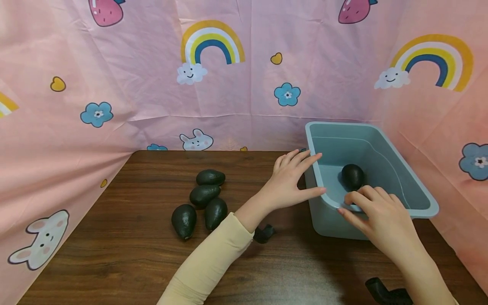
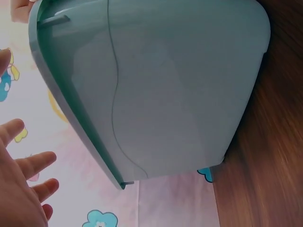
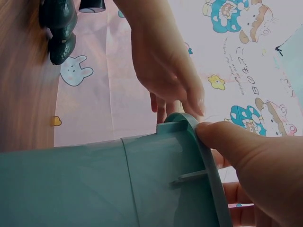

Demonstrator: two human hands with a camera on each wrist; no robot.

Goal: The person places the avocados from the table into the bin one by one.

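Pink cloth point(image 1: 152, 63) printed with rainbows, flowers, hearts and rabbits hangs behind and along both sides of a brown wood-grain bench point(image 1: 114, 262). From the head camera, a blue-grey bin point(image 1: 329, 220) stands upright on the right part of the bench, with one dark avocado point(image 1: 353, 176) lying on its floor. Four more avocados point(image 1: 203, 195) lie close together on the bench, left of the bin and well apart from it. The left hand point(image 1: 291, 180), below a cream sleeve point(image 1: 213, 260), is at the bin's left side with its grip spread, fingers pointing away from the person. The right hand point(image 1: 383, 216) is at the near rim, its grip pinching that edge, fingers curled over the inside. Black pieces point(image 1: 386, 292) show beside both forearms. From the left wrist, the bin's outer wall fills the middle, a wavy line running down it, and the left fingers are spread apart, clear of the wall. From the right wrist, the right thumb presses the rim with fingers behind it; the left hand is close by the bin's corner, and whether it touches I cannot tell.
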